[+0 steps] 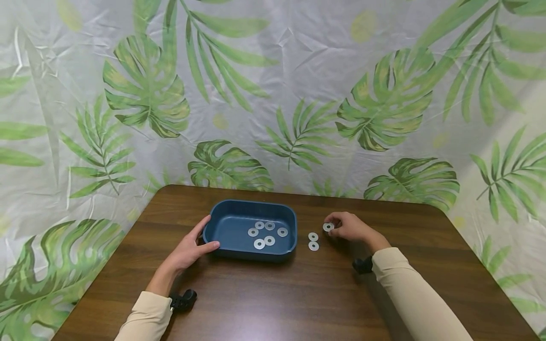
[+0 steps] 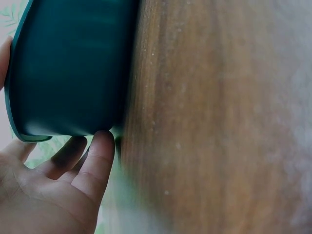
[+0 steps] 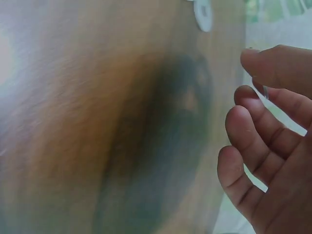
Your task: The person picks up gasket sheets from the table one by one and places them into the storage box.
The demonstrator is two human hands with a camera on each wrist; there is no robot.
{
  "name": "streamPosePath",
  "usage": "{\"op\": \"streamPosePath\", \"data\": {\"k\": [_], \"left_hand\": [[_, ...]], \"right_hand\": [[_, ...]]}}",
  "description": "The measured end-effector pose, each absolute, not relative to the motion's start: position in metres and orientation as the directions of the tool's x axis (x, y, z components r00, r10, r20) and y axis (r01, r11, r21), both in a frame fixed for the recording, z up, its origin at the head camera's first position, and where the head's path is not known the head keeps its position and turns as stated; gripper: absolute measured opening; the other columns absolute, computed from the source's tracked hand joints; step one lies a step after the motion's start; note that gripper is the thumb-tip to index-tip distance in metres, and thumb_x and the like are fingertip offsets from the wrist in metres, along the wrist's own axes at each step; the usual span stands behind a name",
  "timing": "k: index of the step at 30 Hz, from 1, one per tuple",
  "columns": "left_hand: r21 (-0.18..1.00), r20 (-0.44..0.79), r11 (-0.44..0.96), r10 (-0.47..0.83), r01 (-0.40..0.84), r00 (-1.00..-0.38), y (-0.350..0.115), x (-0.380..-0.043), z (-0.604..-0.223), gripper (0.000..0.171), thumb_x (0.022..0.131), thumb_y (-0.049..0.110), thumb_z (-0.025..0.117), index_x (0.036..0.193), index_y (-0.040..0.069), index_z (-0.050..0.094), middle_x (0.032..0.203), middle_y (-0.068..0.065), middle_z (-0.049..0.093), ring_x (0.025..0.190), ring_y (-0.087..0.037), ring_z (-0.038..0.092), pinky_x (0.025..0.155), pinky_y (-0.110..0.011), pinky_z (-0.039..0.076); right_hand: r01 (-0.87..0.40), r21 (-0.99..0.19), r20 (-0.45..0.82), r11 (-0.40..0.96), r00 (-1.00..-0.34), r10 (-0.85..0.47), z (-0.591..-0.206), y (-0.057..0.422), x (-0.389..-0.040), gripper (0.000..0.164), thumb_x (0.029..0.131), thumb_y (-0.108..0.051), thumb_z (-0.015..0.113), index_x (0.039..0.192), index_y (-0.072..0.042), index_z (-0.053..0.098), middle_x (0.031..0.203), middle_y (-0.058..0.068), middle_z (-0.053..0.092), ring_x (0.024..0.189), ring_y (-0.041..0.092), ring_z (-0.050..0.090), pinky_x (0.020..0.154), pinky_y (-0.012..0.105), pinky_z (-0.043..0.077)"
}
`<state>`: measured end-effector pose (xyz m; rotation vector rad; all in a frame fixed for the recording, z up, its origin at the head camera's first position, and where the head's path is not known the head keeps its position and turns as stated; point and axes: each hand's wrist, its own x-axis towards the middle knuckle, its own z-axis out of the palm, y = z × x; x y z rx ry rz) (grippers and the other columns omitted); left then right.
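Sleeves (image 1: pixel 420 293) are pointing toward the table's far edge (image 1: pixel 332 201), left hand (image 1: pixel 187 252) bracing the tray (image 1: pixel 226 234), fingers (image 2: pixel 95 163) spread, six washers (image 1: pixel 272 242) inside, right hand (image 1: pixel 353 227) pinching one washer (image 1: pixel 325 228), two washers (image 1: pixel 316 246) still lying outside.

The left hand (image 1: pixel 187 251) grips; the right hand (image 1: pixel 352 227) pinches.

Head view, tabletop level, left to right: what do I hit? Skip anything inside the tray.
Left hand → blue tray → pair of loose washers on the table → washer in the fingers → right hand.
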<state>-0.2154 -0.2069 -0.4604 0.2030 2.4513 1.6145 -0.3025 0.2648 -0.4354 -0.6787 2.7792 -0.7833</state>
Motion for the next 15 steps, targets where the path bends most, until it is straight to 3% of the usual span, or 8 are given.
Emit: {"op": "streamPosePath", "data": {"k": [7,15], "left_hand": [[0.923,-0.083,0.384,0.225,0.009,-0.971,-0.206,-0.216,-0.461,0.088,0.093,0.028,0.069,0.161,0.016,0.014,0.167,-0.021,0.009,0.151,-0.048,0.015,0.119,-0.063,0.021],[0.924,-0.087,0.383,0.229,0.008,-0.97,-0.207,-0.215,-0.461,0.087,0.094,0.028,0.068,0.161,0.018,0.013,0.167,-0.02,0.007,0.151,-0.048,0.014,0.117,-0.064,0.023]], "right_hand": [[-0.304,-0.595,-0.055,0.744,-0.908,-0.415,-0.423,0.252,-0.31,0.032,0.089,-0.01,0.068,0.121,-0.004,0.065,0.104,0.013,0.065,0.089,0.021,0.062,0.073,0.034,0.051],[-0.301,-0.654,-0.036,0.694,-0.904,-0.425,-0.409,0.229,-0.315,0.038,0.092,-0.016,0.068,0.128,-0.006,0.062,0.117,0.015,0.066,0.102,0.027,0.065,0.085,0.04,0.054]]}}
